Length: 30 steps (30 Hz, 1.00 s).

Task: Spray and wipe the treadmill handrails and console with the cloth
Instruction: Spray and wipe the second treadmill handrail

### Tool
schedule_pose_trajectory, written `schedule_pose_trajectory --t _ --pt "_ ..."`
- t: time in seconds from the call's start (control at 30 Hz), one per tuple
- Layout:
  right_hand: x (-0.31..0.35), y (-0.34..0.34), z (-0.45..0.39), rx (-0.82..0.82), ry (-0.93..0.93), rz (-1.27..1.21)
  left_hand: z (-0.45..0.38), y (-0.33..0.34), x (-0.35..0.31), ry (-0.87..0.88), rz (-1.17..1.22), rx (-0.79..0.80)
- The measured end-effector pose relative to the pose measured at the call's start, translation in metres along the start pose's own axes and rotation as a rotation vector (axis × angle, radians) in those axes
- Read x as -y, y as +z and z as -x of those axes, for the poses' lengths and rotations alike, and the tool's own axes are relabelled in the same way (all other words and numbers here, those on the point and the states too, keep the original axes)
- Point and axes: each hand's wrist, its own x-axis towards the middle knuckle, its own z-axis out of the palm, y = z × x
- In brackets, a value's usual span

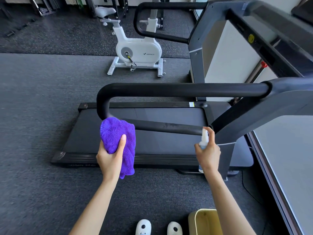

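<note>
Left hand [111, 156], lower centre of frame: fingers and thumb wrapped round a bunched purple cloth [118, 139]. Top of cloth touches the lower bar of the near handrail [169, 127] at its bend; the loose end hangs below the hand.

Right hand [209, 154], right of centre: grips a small clear spray bottle [204, 139], one finger over its white top. Nozzle sits just beside the right end of the same lower bar, near where the bar meets the grey upright [227, 145].

Near handrail is a black loop, upper bar across mid-frame. Second handrail [152, 17] loops at upper centre. Console [264, 31] at upper right, seen side-on, blurred. Belt [152, 133] lies behind the hands.

White exercise bike [137, 50] upper centre, on dark floor [33, 116]. Yellow bin [203, 221] and two white shoes [143, 227] at bottom edge.
</note>
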Motion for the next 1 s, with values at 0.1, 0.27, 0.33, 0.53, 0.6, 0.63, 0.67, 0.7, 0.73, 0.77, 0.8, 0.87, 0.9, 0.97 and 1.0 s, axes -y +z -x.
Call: schedule_pose_trajectory --t 0.1,0.27,0.33,0.53,0.6,0.63,0.67,0.7,0.73,0.77,0.8,0.87,0.9,0.97,1.0 --pt "0.001 -0.003 0.001 0.018 -0.035 -0.037 0.0 0.007 -0.008 0.052 -0.064 0.02" --pt "-0.001 -0.014 0.001 0.042 -0.062 -0.068 -0.018 0.034 -0.033 0.319 -0.265 0.079" --pt "-0.003 -0.02 0.0 0.032 -0.072 -0.073 -0.032 0.052 -0.039 0.501 -0.454 0.121" --pt "-0.016 -0.034 0.0 -0.017 -0.067 -0.072 -0.044 0.122 -0.016 0.655 -1.031 0.329" --pt "-0.022 -0.038 0.002 -0.02 -0.072 -0.062 -0.046 0.138 -0.013 0.663 -1.059 0.344" --pt "-0.024 -0.039 0.003 -0.019 -0.066 -0.064 -0.046 0.146 -0.013 0.681 -1.055 0.354" --pt "-0.026 -0.04 0.003 -0.017 -0.058 -0.071 -0.045 0.154 -0.013 0.702 -1.065 0.364" --pt "-0.028 -0.04 0.004 -0.015 -0.051 -0.077 -0.042 0.163 -0.013 0.716 -1.094 0.375" --pt "-0.028 -0.04 0.005 -0.014 -0.047 -0.08 -0.037 0.172 -0.013 0.713 -1.134 0.387" --pt "-0.028 -0.04 0.005 -0.014 -0.047 -0.082 -0.032 0.182 -0.014 0.695 -1.175 0.403" --pt "-0.027 -0.04 0.005 -0.013 -0.051 -0.084 -0.026 0.193 -0.016 0.671 -1.205 0.426" --pt "-0.023 -0.039 0.005 -0.002 -0.066 -0.088 -0.009 0.217 -0.019 0.634 -1.219 0.494" --pt "-0.021 -0.038 0.004 0.005 -0.074 -0.088 0.0 0.227 -0.022 0.625 -1.209 0.528" --pt "-0.015 -0.036 0.002 0.018 -0.099 -0.085 0.011 0.237 -0.023 0.664 -1.202 0.591" --pt "-0.011 -0.035 0.001 0.027 -0.113 -0.087 0.011 0.235 -0.022 0.715 -1.214 0.621"
